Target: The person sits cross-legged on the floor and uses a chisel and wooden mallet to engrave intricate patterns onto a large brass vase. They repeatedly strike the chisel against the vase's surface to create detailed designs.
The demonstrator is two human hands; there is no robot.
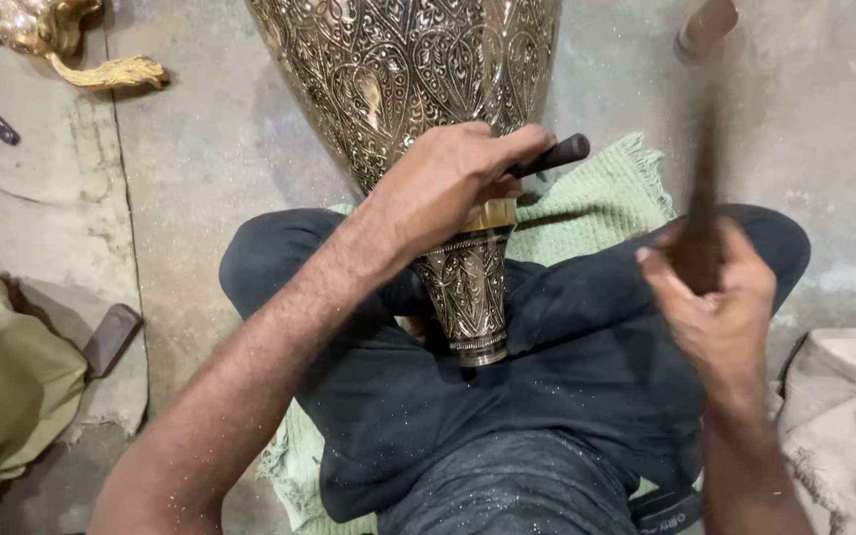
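Left hand [453, 183] grips a chisel [552, 156] against the brass vase [418, 69] neck. Right hand [715, 292], fingers closed around a blurred hammer [700, 149]. Engraving step; next strike likely needs a steady chisel.

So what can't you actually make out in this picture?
- Head view: the tip of the dark punch is hidden under the left hand.
- The mallet in the right hand is smeared by motion; its head is only partly seen.
- The engraved brass vase is cut off by the top edge.
- The golden piece at top left is also cropped.
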